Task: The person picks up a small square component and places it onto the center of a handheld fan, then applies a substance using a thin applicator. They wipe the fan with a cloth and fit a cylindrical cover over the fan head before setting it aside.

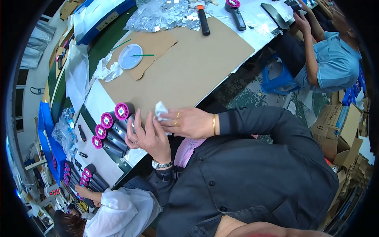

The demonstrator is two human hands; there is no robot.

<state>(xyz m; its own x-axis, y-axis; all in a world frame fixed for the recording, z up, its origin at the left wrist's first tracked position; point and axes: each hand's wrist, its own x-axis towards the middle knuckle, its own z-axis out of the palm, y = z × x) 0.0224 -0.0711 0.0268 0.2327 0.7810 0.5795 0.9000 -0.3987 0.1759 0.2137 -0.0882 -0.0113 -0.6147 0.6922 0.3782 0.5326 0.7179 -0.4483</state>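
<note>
From my screen, the right hand (193,121) holds a crumpled white wipe (160,108) at its fingertips, ten o'clock; the left hand (153,141), fingers spread, sits at the wipe's seven o'clock.

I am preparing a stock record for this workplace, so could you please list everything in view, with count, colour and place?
Table: one, white-covered, centre
Sheet: one, brown, on table
Torn piece: one, brown, on sheet
Dish: one, whitish, upper left
Sticks: two, green, at dish
Tissue: one, white, centre
Pink-rimmed devices: four, dark, left of centre; others lower left, uncounted; one top
Tool: one, black-orange, top
Plastic pile: clear-silvery, uncountable, top
Bins: two, blue, left
Screwdriver: one, black-red, left
Stool: one, blue, right
Cartons: several, brown, right
Co-workers: at least two, blue-shirted right, white-shirted lower left
Left hand: one, black-sleeved, centre
Right hand: one, black-sleeved, at tissue
</note>
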